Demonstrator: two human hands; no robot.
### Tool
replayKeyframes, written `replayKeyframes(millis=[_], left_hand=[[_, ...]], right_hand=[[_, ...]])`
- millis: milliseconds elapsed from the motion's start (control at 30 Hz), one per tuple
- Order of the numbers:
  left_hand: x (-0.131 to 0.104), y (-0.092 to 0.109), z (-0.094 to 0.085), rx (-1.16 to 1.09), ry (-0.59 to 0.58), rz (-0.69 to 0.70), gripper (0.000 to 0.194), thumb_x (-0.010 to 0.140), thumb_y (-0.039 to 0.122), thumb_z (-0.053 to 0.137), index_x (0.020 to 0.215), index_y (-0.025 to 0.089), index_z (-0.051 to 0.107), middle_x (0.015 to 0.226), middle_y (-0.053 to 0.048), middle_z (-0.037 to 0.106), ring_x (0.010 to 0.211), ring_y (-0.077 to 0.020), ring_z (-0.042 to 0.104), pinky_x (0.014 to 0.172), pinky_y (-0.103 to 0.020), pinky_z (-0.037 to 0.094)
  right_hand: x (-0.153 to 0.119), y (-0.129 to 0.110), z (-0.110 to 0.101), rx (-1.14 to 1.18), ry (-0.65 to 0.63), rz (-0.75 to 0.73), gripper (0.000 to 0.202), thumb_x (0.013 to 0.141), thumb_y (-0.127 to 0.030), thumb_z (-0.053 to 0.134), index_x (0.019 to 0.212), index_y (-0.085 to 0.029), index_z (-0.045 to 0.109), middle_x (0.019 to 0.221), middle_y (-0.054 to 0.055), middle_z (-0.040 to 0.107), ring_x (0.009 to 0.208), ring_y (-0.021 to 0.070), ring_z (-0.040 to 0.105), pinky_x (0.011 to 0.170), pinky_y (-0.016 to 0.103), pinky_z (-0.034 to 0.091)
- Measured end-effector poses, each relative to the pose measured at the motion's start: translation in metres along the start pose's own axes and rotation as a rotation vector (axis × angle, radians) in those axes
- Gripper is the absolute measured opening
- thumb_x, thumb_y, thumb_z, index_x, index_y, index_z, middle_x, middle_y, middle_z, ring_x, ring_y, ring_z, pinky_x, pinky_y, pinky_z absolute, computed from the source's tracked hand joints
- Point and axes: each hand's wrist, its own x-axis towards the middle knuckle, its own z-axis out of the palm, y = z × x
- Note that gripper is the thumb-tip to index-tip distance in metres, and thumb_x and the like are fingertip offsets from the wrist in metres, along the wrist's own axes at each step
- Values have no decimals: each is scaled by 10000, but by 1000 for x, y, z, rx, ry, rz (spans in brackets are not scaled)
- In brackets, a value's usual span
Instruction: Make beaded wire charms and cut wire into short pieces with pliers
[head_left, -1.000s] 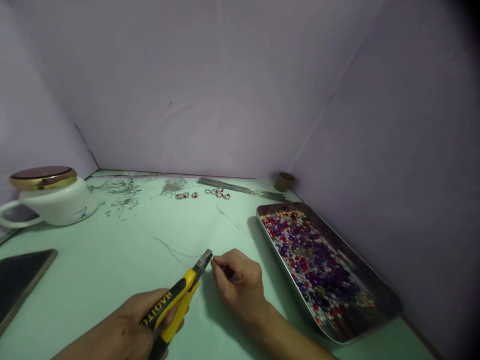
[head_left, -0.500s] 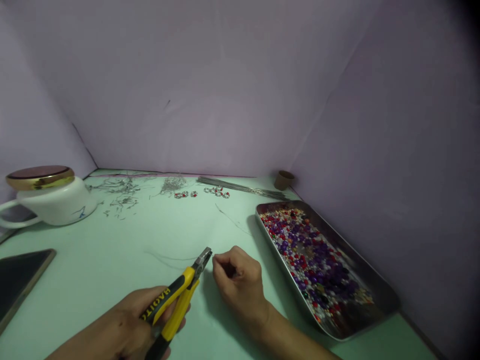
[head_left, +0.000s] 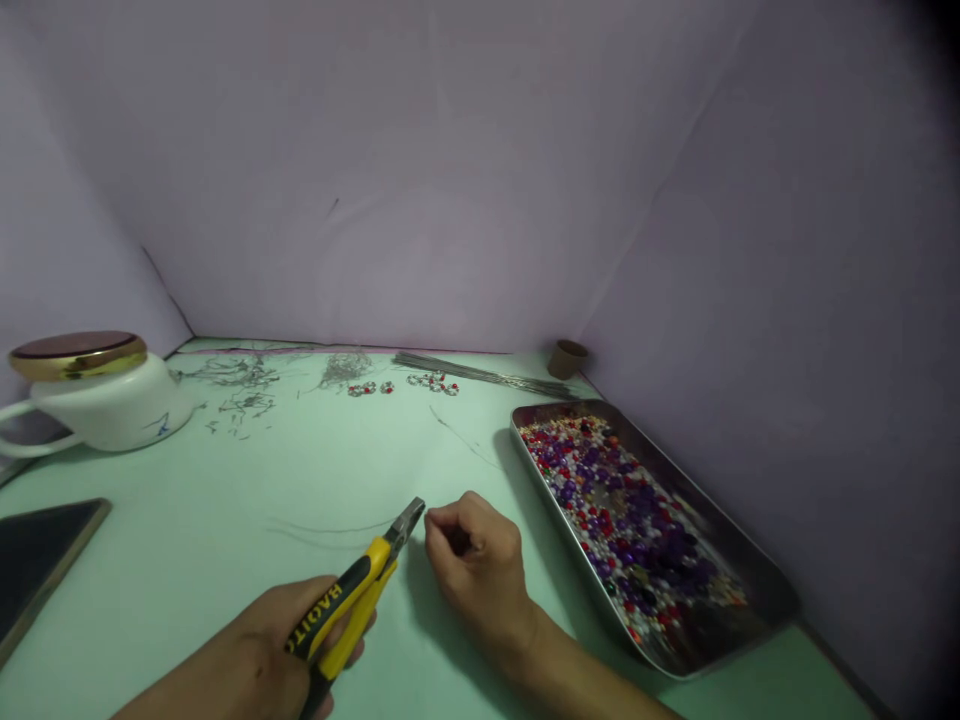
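Gripping pliers (head_left: pixel 371 560) at lower centre, the left hand (head_left: pixel 274 640) wraps their handles; the right hand (head_left: pixel 484 560) presses thumb and forefinger together beside the tip, anything between them too small to tell. The wire (head_left: pixel 330 530) running left shows no beads, so work on it looks early; beaded pieces (head_left: pixel 433 384) at upper centre look formed. A wire bundle (head_left: pixel 480 374) lies behind; at right, the bead tray (head_left: pixel 757 615) may crowd the right forearm.

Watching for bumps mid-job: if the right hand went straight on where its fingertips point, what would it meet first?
Most likely the pliers: their tip sits just ahead of the right hand. Depth is unclear, so I can't tell whether they touch.
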Motion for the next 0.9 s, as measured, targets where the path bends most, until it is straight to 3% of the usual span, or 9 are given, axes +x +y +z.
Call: replayKeyframes(millis=[100,233,400,467,600,900], left_hand=[[-8,14,5,54,67,-97,202,413,154,424,605,182,481,535,32,460,470,-118,407,484,-243,299],[-14,20,8,-13,53,-53,285,368,133,384,620,182,508,550,33,494,469,-110,428,479,-231,306],[5,1,8,-82,156,-94,233,398,122,440,610,203,491,559,24,511,468,-127,437,460,-244,348],[17,-11,6,-142,127,21,158,433,137,480,575,203,472,602,3,535,527,-149,479,483,-252,385],[31,-29,1,-189,83,35,129,459,157,523,573,200,481,629,-13,554,576,-162,500,493,-247,411],[21,-27,0,-66,127,87,147,493,162,540,630,213,550,582,4,541,575,-177,508,504,-255,426]], right_hand=[[0,0,1,-1,5,18,134,689,-84,510,598,-128,597,518,-2,494,465,100,451,452,216,339],[0,-1,1,-2,-4,53,135,682,-88,508,585,-133,590,515,-6,493,465,98,454,453,215,342],[1,-3,1,30,-18,160,135,682,-113,522,566,-141,584,521,-6,512,468,99,472,456,211,366],[2,-4,2,65,-19,259,123,686,-137,535,576,-144,589,530,-1,538,468,102,485,453,210,381],[5,-6,3,148,-15,461,102,680,-186,561,600,-143,605,526,6,572,463,110,498,442,214,394],[6,-9,4,258,-24,646,103,648,-216,578,581,-140,596,465,-15,531,412,98,456,409,210,365]])
